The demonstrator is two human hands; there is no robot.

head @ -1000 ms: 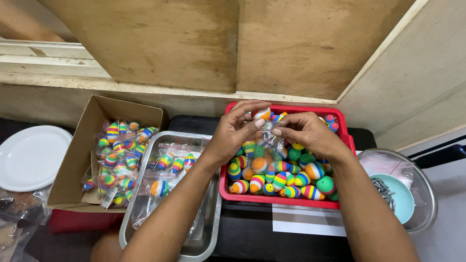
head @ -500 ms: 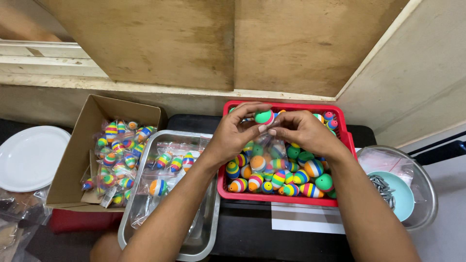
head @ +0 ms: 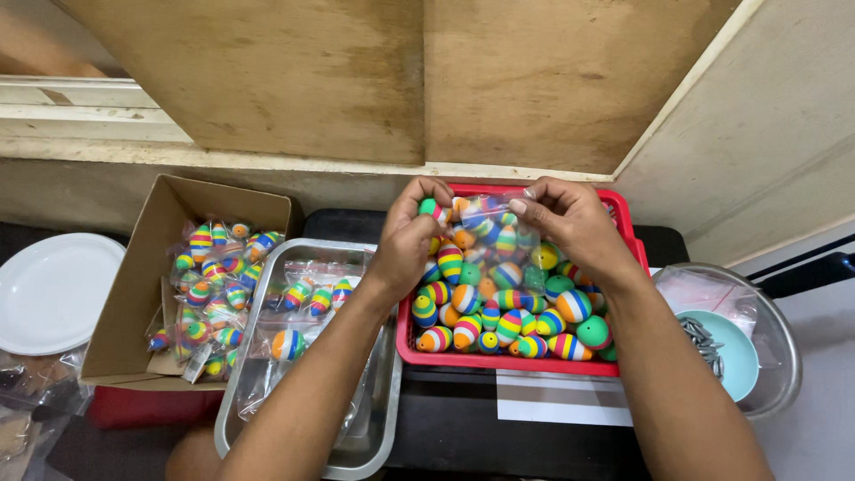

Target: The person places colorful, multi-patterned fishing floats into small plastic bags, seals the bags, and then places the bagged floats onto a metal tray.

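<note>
Compared with the earlier frame, both hands have been raised slightly toward the upper edge of the red tray [head: 623, 233], and the small clear bag [head: 485, 214] is now stretched between them. A green striped float [head: 428, 207] is pinched in the grip of the left hand [head: 405, 245], just left of the bag's opening. The right hand [head: 570, 223] is closed on the bag's other edge. The bag is held with its long axis across the frame, above the loose floats [head: 508, 307] in the tray. The left hand is nearer to the float; the bag lies directly right of it. Filled bags are seen in the metal tray [head: 356, 445] and the cardboard box [head: 134, 294] at left.
</note>
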